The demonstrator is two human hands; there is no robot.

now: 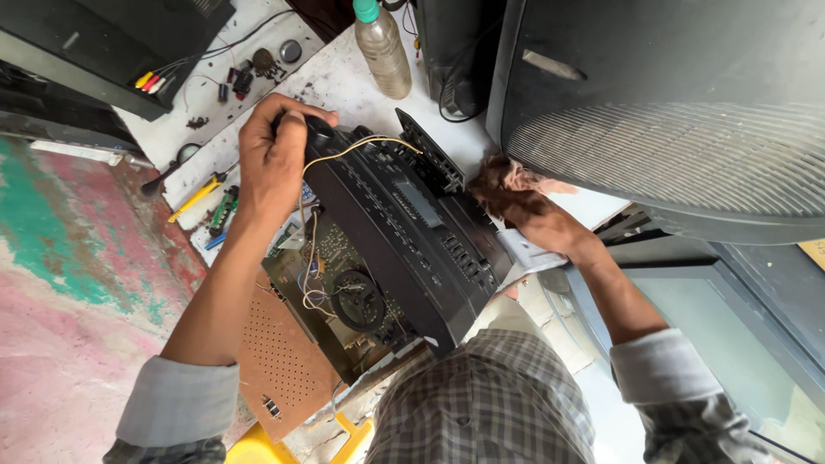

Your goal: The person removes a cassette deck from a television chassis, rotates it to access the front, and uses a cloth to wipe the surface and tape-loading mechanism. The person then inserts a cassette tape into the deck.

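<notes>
A black audio player (404, 236) with its case off lies tilted on the white workbench (344, 82). Its circuit board and disc mechanism (357, 301) are bare, with loose wires across them. My left hand (275, 150) grips the far corner of the black front panel. My right hand (516, 202) presses a brownish rag (511, 176) against the panel's other end. A black flap (430, 155) stands open on top of the unit.
A big dark television (679, 112) stands at the right. A plastic bottle (382, 47) with a green cap is behind the player. Pliers with yellow handles (198, 193), small parts and cables lie on the left of the bench. A brown perforated board (279, 361) is below.
</notes>
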